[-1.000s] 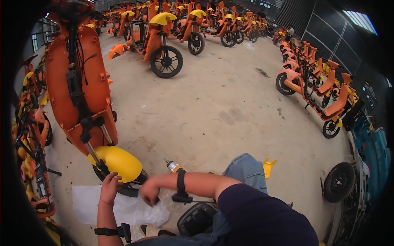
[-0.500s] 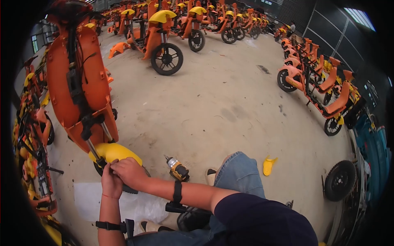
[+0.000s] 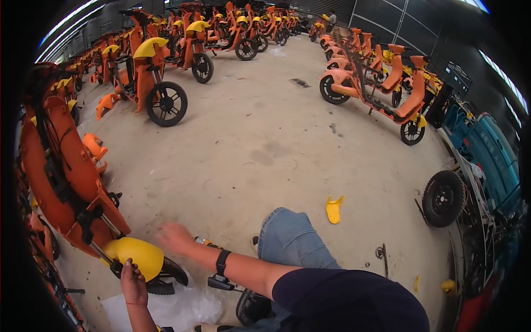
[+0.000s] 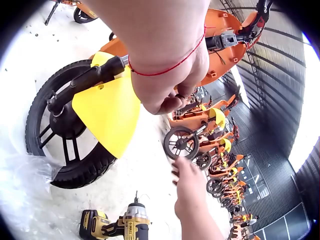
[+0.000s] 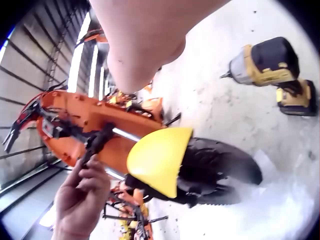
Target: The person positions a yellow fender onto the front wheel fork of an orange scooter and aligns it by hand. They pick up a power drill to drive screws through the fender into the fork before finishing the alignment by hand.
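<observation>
Beside the yellow fender (image 3: 138, 255) of an orange scooter, the left hand (image 3: 134, 285) is raised with fingers curled. In the left wrist view its thumb and fingers (image 4: 172, 102) pinch a small dark item, mostly hidden. The right hand (image 3: 176, 239), blurred in the head view, is apart from the left, with fingers loosely extended and nothing visible in them. A yellow-and-black drill (image 4: 135, 222) lies on the floor near it, partly covered by the right forearm in the head view. The scooter's front wheel (image 4: 70, 125) stands under the fender.
Clear plastic sheeting (image 3: 193, 304) lies by the wheel. On the floor are a yellow bracket-like part (image 3: 333, 210), a loose wheel (image 3: 443, 198) and a metal rod (image 3: 385, 260). Rows of orange scooters (image 3: 166, 99) stand behind; teal panels (image 3: 487, 155) are at the right.
The head view has turned rightward. The right hand was together with the left half a second ago and has moved away from it, toward the drill's side. The left hand stays beside the fender.
</observation>
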`<state>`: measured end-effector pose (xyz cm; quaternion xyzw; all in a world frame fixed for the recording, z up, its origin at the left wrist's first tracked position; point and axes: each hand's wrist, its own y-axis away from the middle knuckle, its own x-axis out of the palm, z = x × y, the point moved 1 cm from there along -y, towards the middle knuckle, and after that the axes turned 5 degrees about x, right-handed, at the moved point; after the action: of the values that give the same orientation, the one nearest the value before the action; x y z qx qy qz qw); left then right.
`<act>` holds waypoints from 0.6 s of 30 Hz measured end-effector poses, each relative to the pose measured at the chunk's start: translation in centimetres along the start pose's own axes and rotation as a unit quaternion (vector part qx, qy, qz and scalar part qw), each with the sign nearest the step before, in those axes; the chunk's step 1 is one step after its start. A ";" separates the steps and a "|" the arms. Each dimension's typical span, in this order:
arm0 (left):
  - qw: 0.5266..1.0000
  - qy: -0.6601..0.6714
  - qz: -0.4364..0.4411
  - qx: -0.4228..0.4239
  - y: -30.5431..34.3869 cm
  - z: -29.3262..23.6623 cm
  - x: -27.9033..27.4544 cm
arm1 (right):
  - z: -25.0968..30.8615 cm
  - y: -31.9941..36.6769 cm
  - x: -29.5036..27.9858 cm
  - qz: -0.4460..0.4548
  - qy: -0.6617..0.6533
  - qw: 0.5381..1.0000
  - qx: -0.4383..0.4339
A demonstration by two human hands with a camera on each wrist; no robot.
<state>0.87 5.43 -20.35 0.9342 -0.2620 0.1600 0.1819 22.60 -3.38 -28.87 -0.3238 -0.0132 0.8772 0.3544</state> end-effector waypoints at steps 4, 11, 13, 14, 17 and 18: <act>0.999 -0.021 0.009 0.034 0.1 -0.4 0.0 | -7.0 2.7 -2.0 0.030 0.161 0.968 0.188; 0.997 -0.012 0.035 0.066 0.6 -1.1 0.5 | -12.2 4.4 -1.6 0.240 -0.025 0.938 0.248; 0.996 -0.033 0.034 0.078 1.2 -1.9 1.5 | -12.1 4.3 -1.5 0.226 -0.015 0.946 0.232; 0.997 -0.033 0.012 0.071 0.8 -1.7 0.8 | -12.2 4.5 -1.2 0.207 -0.001 0.953 0.222; 0.994 -0.079 -0.009 0.077 1.3 -2.1 1.4 | -13.4 4.6 -0.6 0.189 -0.098 0.941 0.264; 0.995 -0.075 -0.010 0.072 1.5 -1.9 1.5 | -15.6 4.3 0.5 0.160 -0.142 0.938 0.271</act>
<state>0.83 4.39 -17.72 0.9566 -0.2537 0.1062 0.0960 28.72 -9.56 -42.58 -0.0850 0.2266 0.9295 0.2784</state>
